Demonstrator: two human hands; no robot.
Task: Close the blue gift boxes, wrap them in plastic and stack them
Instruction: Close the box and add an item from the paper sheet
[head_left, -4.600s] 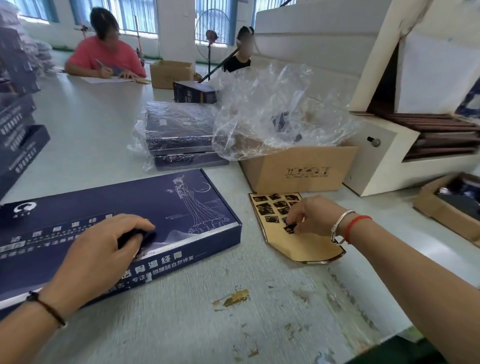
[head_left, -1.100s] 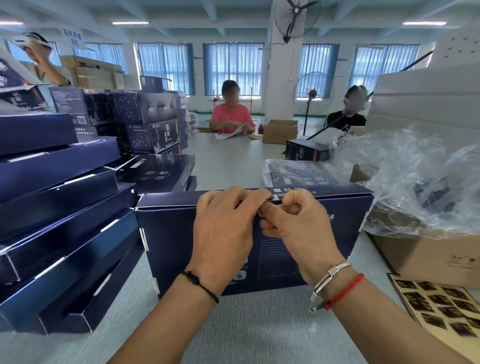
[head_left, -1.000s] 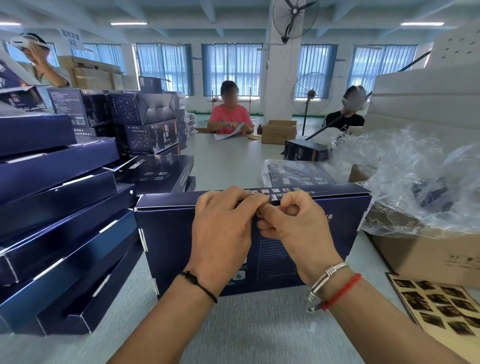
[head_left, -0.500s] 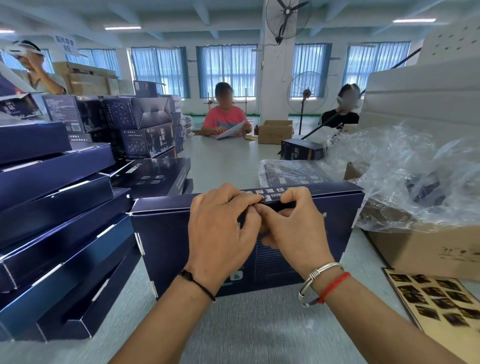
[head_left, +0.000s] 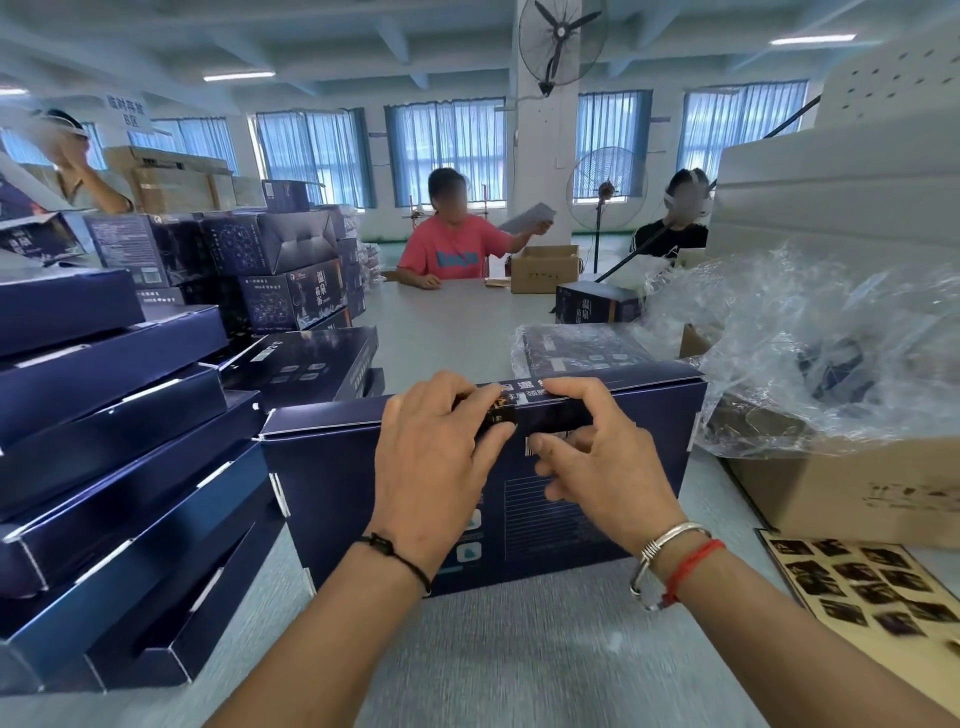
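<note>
A flat blue gift box (head_left: 332, 488) stands on its long edge in front of me on the grey table (head_left: 519, 649), its back face toward me. My left hand (head_left: 436, 467) grips its top edge, fingers curled over the lid seam. My right hand (head_left: 597, 457) holds the same edge just to the right, thumb on the near face and fingers over the top. A small dark sticker lies on the seam between the hands. Behind the box lies a plastic-wrapped stack of blue boxes (head_left: 582, 348).
A leaning pile of blue boxes (head_left: 104, 447) fills the left side. At the right stand a cardboard carton (head_left: 852, 493) with crumpled clear plastic (head_left: 831, 353) and a brown sticker sheet (head_left: 872, 587). Three people are at the far end.
The box went from lying flat to standing on edge with both hands at its top seam. Over the last second the hands have spread slightly apart along that edge.
</note>
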